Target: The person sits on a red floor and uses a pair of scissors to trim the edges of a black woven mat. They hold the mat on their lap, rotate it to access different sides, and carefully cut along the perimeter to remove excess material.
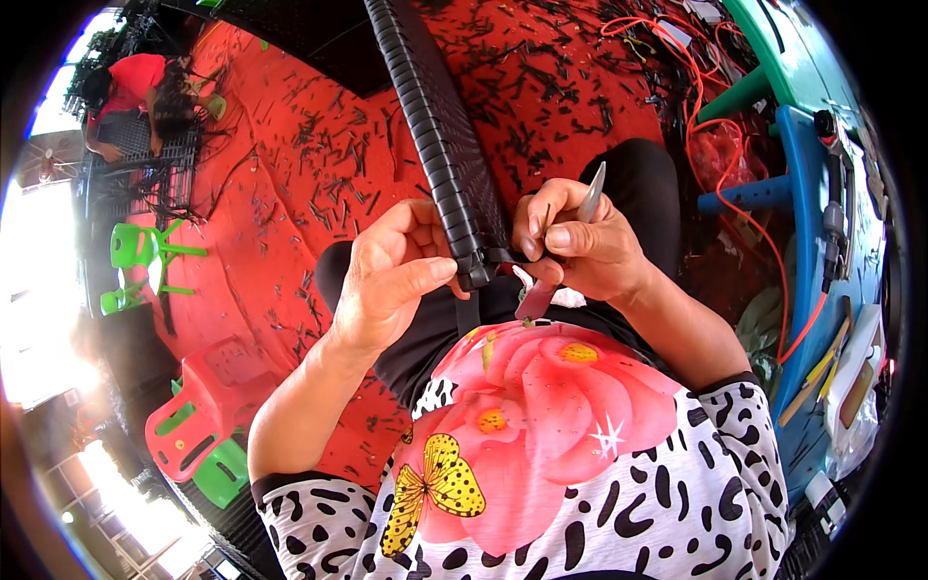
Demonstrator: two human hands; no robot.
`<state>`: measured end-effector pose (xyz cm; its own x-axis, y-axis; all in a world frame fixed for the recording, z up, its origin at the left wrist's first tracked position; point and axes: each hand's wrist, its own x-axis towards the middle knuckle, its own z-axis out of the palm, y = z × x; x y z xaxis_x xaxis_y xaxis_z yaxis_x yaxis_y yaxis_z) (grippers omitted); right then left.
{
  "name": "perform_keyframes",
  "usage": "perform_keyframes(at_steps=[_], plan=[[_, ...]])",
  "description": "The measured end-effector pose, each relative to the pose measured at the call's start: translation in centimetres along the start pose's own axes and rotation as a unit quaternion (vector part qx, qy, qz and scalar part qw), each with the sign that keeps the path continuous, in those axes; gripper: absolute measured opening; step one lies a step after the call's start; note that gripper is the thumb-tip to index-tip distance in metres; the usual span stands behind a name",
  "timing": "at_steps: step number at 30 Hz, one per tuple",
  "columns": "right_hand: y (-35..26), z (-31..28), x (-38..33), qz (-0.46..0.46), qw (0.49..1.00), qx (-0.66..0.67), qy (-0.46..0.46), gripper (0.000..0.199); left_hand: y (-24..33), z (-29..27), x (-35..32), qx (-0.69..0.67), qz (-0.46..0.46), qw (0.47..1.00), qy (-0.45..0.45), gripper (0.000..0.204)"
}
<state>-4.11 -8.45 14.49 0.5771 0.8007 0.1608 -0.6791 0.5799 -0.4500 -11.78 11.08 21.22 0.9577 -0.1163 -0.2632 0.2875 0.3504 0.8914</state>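
Note:
A long black bar wrapped in woven plastic strip [430,126] runs from the top of the view down to my lap. My left hand [391,275] grips its lower end, thumb pressed beside the wrapped tip. My right hand [575,242] pinches a loose black strip [503,256] at that same end and also holds a slim metal blade-like tool [592,191] that points upward. A strip tail hangs down between my hands toward my flowered shirt.
The red floor mat [290,193] is littered with several black strip cuttings. Another person in a red top [135,82] crouches over a black woven panel at far left. Small green and red plastic stools [198,416] stand at left. A blue table [822,242] with tools and an orange cable is at right.

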Motion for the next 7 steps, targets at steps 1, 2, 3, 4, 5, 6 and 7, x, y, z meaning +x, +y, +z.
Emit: perform_keyframes(at_steps=[1, 2, 3, 4, 5, 6, 7], plan=[[0.0, 0.0, 0.0, 0.002, 1.0, 0.0, 0.002, 0.007, -0.2, -0.2, 0.0, -0.009, 0.003, 1.0, -0.004, 0.038], [0.0, 0.0, 0.0, 0.005, 1.0, 0.0, 0.003, 0.007, -0.4, -0.3, 0.0, -0.015, 0.006, 1.0, -0.006, 0.038], [0.0, 0.0, -0.1, 0.008, 1.0, -0.001, 0.005, 0.007, -0.6, -0.3, 0.0, -0.023, 0.009, 1.0, -0.009, 0.039], [-0.1, 0.0, -0.1, 0.012, 1.0, -0.002, 0.007, 0.007, -0.8, -0.4, 0.0, -0.03, 0.012, 0.999, -0.012, 0.039], [0.0, 0.1, -0.1, 0.016, 1.0, -0.003, 0.009, 0.007, -0.9, -0.6, -0.1, -0.034, 0.018, 0.999, -0.014, 0.042], [0.0, 0.0, 0.0, 0.009, 1.0, -0.006, 0.0, 0.008, -1.1, -0.8, 0.0, -0.038, 0.018, 0.999, -0.02, 0.045], [0.1, 0.0, 0.2, 0.003, 1.0, -0.008, -0.009, 0.008, -1.2, -1.0, 0.0, -0.041, 0.019, 0.999, -0.025, 0.047]])
